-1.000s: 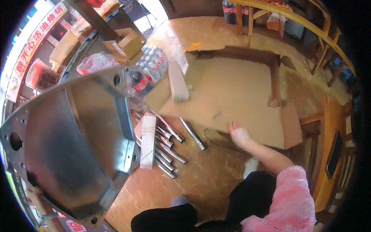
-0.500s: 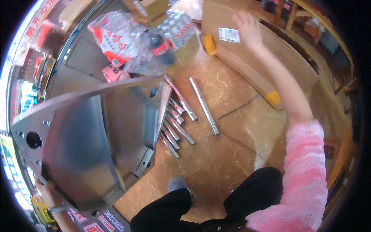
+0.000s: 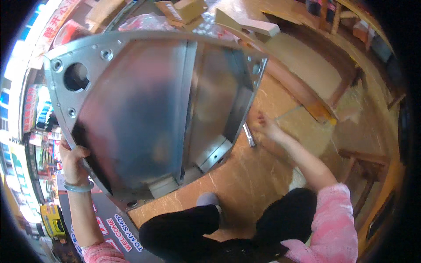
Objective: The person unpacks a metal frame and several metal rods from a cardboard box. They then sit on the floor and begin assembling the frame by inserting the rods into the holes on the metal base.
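Since a moment ago the large curved sheet-metal panel with bolt holes and a round cut-out (image 3: 144,105) has swung up and now fills most of my view, hiding the row of steel rods that lay in plain sight on the floor. Back then my right hand (image 3: 264,125) was stretched far out over the flat brown cardboard sheets (image 3: 307,65); now it has come back low beside the panel's right edge.

My left hand (image 3: 73,160) grasps the panel's lower left rim, fingers (image 3: 81,151) curled over the edge, a pale green bangle (image 3: 79,187) on the wrist. The panel stands tilted over the polished brown marble floor (image 3: 245,184), its lower edge near my grey shoe (image 3: 208,199).

My right hand hovers close to the floor just beside a short silver metal rod (image 3: 249,135) that pokes out from behind the panel. Whether those fingers are closed on anything I cannot tell; they are blurred, seem loosely spread, and look near the rod rather than around it.

Behind the panel lies a pale wooden block (image 3: 254,26), with cardboard boxes (image 3: 184,8) further back. A wooden stool (image 3: 364,162) stands to my right. My pink fuzzy sleeve (image 3: 329,223) and black trousers (image 3: 228,232) show at the lower edge.
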Action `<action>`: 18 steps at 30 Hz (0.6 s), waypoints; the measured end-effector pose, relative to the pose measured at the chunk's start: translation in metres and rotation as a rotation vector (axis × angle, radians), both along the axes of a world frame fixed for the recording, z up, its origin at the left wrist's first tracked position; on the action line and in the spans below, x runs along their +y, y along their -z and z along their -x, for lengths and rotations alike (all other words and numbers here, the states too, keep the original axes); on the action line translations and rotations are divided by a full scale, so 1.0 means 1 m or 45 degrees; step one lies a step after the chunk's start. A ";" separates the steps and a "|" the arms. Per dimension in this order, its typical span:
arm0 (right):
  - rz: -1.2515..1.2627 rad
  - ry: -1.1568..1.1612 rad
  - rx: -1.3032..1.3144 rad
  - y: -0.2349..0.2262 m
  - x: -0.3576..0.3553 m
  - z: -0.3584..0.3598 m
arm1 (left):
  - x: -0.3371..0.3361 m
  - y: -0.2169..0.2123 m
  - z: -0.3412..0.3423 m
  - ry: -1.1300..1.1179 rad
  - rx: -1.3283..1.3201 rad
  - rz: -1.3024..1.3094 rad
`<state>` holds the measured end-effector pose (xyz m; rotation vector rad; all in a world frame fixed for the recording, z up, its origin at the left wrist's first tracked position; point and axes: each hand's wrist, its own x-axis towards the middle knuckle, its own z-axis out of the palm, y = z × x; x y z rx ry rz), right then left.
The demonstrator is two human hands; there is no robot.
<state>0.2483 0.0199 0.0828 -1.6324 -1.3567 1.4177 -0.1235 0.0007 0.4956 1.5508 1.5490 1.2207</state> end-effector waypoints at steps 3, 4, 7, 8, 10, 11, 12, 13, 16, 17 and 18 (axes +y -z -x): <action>0.003 0.287 0.341 0.010 0.001 -0.038 | 0.003 -0.001 -0.006 0.058 -0.089 0.021; 0.002 0.359 0.484 0.018 -0.004 -0.059 | 0.002 0.003 -0.006 0.126 -0.122 0.036; -0.131 0.707 0.304 0.025 -0.014 -0.142 | -0.001 0.017 -0.004 0.177 -0.210 0.083; -0.199 0.752 0.333 0.025 -0.020 -0.172 | -0.002 0.024 -0.004 0.237 -0.212 0.092; -0.103 1.174 0.540 0.012 -0.014 -0.227 | -0.005 0.047 -0.009 0.358 -0.419 0.049; -0.280 1.164 0.352 0.009 -0.006 -0.241 | -0.003 0.057 -0.014 0.353 -0.442 0.057; -0.396 1.273 0.163 0.002 -0.002 -0.251 | -0.003 0.067 -0.017 0.325 -0.464 0.046; -0.418 1.270 0.106 -0.008 0.004 -0.265 | 0.001 0.076 -0.023 0.404 -0.508 0.095; -0.339 1.069 0.217 -0.041 0.024 -0.268 | 0.008 0.105 -0.044 0.309 -0.633 0.056; -0.282 0.847 0.346 -0.048 0.022 -0.258 | 0.010 0.112 -0.048 0.317 -0.706 0.105; -0.202 0.733 0.446 -0.057 0.009 -0.250 | 0.007 0.116 -0.056 0.406 -0.829 0.111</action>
